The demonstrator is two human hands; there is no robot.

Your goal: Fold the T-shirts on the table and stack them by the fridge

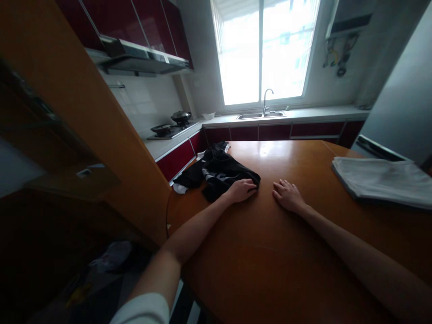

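Note:
A crumpled black garment (219, 173) with white markings lies on the left part of a brown wooden table (270, 252), partly hanging over its edge. My left hand (242, 189) rests on the garment's near right corner, fingers curled onto the cloth. My right hand (286, 195) lies flat on the bare table just right of the garment, fingers spread and holding nothing.
A folded grey-white cloth (381, 180) lies at the table's right edge. A wooden partition (84, 126) stands close on the left. Behind are a counter with a sink and tap (265, 112), a stove with pans (172, 126), and a window.

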